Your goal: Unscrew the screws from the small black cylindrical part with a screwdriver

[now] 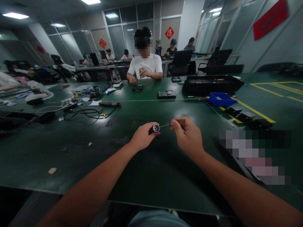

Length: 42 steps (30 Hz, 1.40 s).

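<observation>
My left hand (144, 136) is closed round a short dark cylinder (155, 128). Its open end faces me and shows a silver ring with dark parts inside. My right hand (188, 135) pinches a thin metal rod with a red end (168, 125) between thumb and fingers. The rod's far tip reaches the rim of the cylinder; whether it goes inside I cannot tell. Both hands are above the green tabletop (142, 171), near its middle.
Opposite me sits a person (145, 64) handling a small dark device (137, 87). A hard drive (167, 94) lies ahead, with a blue bin (222, 99) and a long black casing (213, 84) to its right. Black cables (87, 114) and an electric screwdriver (109, 103) are at left.
</observation>
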Motion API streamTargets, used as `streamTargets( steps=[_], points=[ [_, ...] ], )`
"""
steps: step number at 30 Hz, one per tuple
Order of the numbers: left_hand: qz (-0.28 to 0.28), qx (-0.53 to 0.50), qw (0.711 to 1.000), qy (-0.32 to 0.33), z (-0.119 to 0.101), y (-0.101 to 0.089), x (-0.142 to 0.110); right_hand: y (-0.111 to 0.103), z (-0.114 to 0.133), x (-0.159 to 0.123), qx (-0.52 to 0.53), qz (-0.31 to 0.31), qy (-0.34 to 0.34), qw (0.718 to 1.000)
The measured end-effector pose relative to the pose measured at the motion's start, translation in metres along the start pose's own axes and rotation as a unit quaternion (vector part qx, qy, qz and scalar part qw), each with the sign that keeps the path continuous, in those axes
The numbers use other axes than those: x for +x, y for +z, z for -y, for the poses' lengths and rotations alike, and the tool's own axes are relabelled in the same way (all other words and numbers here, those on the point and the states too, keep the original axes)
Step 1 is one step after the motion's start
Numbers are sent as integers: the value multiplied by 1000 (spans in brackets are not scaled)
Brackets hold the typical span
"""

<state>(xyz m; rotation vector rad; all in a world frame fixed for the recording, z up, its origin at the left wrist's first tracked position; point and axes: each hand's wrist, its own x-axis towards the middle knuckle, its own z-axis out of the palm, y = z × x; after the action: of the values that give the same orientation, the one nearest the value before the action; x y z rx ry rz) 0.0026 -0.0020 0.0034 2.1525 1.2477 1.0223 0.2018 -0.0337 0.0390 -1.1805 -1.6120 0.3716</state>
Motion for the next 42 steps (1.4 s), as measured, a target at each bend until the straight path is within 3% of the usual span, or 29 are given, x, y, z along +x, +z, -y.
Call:
streamTargets(
  steps=[7, 16, 24, 29, 33, 37, 40, 42],
  points=[
    [-2, 6, 1000, -1, -1, 0, 0, 2, -2, -1, 16, 6, -3, 1000],
    [6, 1, 1000, -3, 1, 0, -1, -2, -3, 1, -98, 0, -23, 995],
    [-4, 9, 1000, 7, 2, 0, -1, -3, 1, -1, -21, 76, -70, 994],
    [-6, 7, 1000, 0, 3, 1, 0, -3, -2, -1, -27, 82, -37, 996],
    [-8, 11, 1000, -2, 2, 0, 0, 2, -7, -2, 74, 55, -14, 996],
    [-5, 15, 1000, 3, 2, -1, 0, 9, -13, 2, 173, 34, 59, 983],
    [6, 18, 1000, 23, 1, -2, 0, 12, -22, 10, 262, 1, 146, 954],
    [4, 22, 999, 28, 2, -2, 1, 13, -29, 15, 334, -3, 224, 916]
  ],
)
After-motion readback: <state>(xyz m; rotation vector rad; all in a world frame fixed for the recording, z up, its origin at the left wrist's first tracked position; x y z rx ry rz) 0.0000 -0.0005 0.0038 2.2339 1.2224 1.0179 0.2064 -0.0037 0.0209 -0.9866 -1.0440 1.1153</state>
